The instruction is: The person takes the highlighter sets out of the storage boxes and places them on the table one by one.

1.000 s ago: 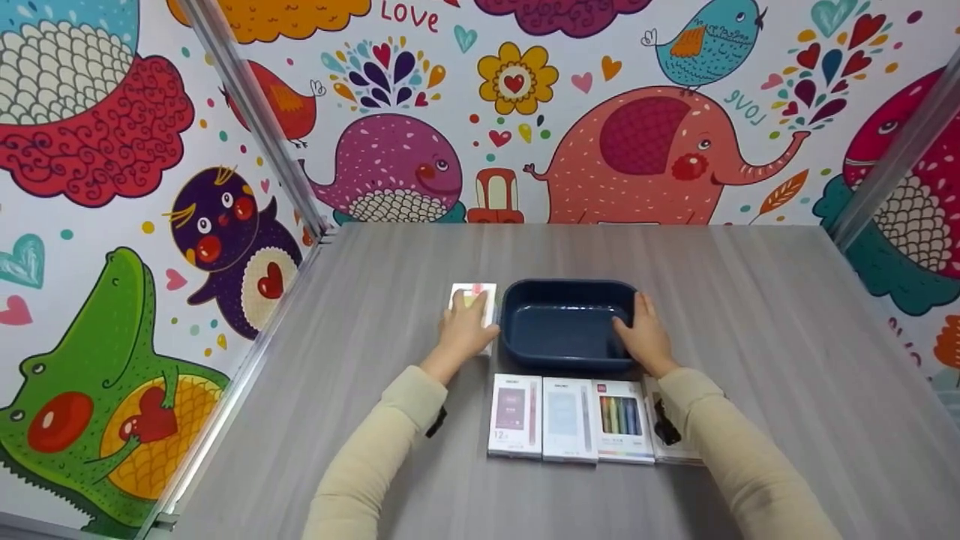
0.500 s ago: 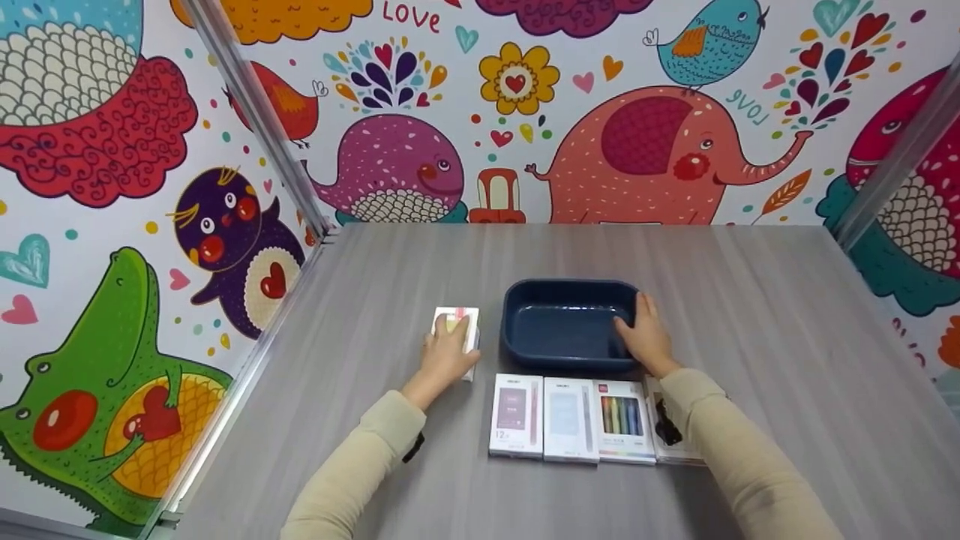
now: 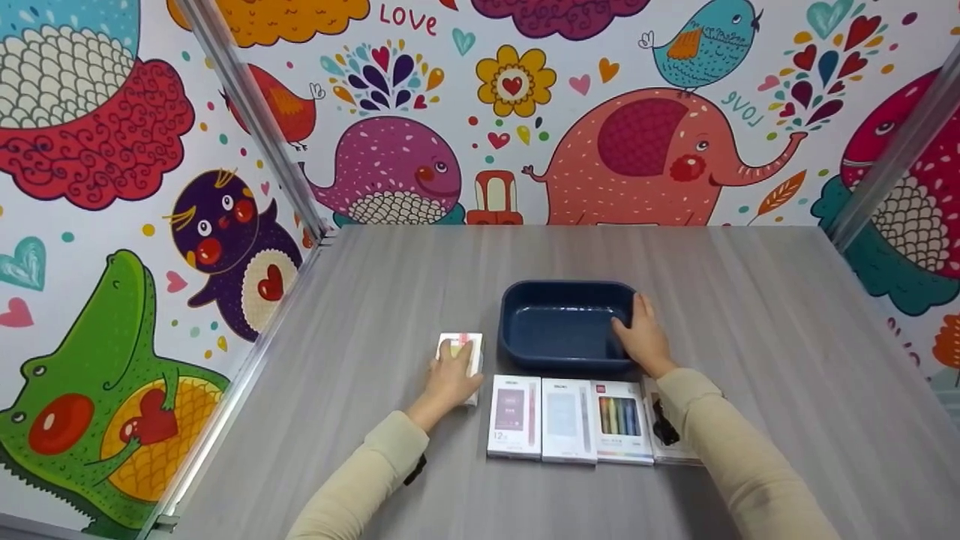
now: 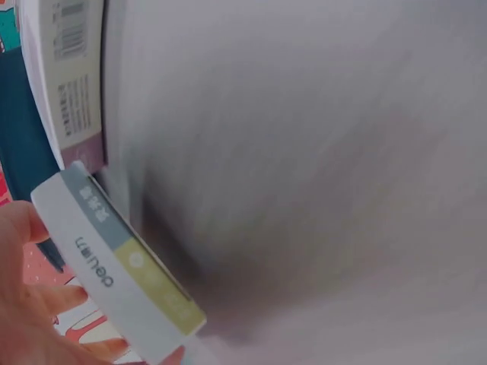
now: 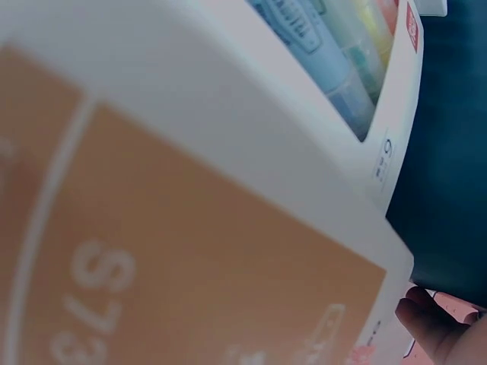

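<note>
My left hand point(image 3: 450, 379) grips a small white box point(image 3: 475, 361), fingers over its top and thumb at its right side. In the left wrist view this box point(image 4: 114, 266) shows grey and yellow-green bands and "deli" lettering, and one end overlaps a box with barcodes point(image 4: 72, 91). A dark blue rectangular bin point(image 3: 566, 365) stands at mid-table with its hollow facing up. My right hand point(image 3: 645, 337) holds the bin's right wall, thumb inside and fingers outside. In the right wrist view only part of the hand point(image 5: 437, 327) shows beside the bin point(image 5: 453, 152).
Flat boxes lie in a row before the bin: a purple-fronted one point(image 3: 514, 416), a pale blue one point(image 3: 570, 420), a windowed box of coloured markers point(image 3: 622, 420) and a brown-fronted one point(image 5: 228, 243) partly under the right sleeve point(image 3: 697, 409). Cartoon-printed walls point(image 3: 420, 165) enclose the grey table point(image 3: 360, 315).
My left hand has brought the small white box from the bin's left side toward me and slightly left, near the row's left end. My right hand and the bin have stayed put.
</note>
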`<state>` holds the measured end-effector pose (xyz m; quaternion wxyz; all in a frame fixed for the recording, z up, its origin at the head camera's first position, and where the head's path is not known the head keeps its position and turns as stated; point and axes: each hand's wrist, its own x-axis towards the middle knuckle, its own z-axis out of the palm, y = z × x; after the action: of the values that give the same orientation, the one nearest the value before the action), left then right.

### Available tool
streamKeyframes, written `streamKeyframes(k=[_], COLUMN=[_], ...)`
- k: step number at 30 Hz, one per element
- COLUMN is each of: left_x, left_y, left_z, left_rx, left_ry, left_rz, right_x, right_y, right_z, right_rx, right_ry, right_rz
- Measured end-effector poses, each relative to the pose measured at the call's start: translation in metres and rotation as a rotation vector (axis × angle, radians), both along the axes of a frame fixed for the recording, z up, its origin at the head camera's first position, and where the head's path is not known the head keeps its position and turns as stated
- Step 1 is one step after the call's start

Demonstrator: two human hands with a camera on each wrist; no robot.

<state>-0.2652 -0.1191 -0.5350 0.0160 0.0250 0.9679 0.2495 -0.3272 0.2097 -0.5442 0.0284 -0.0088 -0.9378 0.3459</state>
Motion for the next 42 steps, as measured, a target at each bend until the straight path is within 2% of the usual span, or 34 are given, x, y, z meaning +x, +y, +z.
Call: streamKeyframes(k=[5,10,18,25,35,42], left_x=[0.008,0.017,0.024,0.033,0.046,0.05], left_y=[0.003,0.004,0.007,0.01,0.01,0.01], left_z=[-0.006,-0.009,-0.002,0.004,0.01,0.011], left_rx=[-0.044,-0.08,-0.125,-0.104,-0.126,-0.148], left_ry=[-0.051,-0.06,-0.161,-0.254,-0.304,-0.323], left_rz=[-0.006,-0.031,-0.048,-0.066,-0.105,-0.12], right_x=[0.0,-0.001,-0.002,-0.001,-0.001,0.001], right_y=[-0.001,-0.002,-0.002,-0.001,-0.001,-0.001], right_z=[0.0,-0.001,0.0,0.0,0.001,0.001], right_rx=[0.007,0.004,0.006,0.015,0.007,-0.001], right_ry=[-0.004,0.005,0.017,0.001,-0.008,-0.008], right_rz=[-0.003,-0.005,-0.004,-0.011,0.001,0.006])
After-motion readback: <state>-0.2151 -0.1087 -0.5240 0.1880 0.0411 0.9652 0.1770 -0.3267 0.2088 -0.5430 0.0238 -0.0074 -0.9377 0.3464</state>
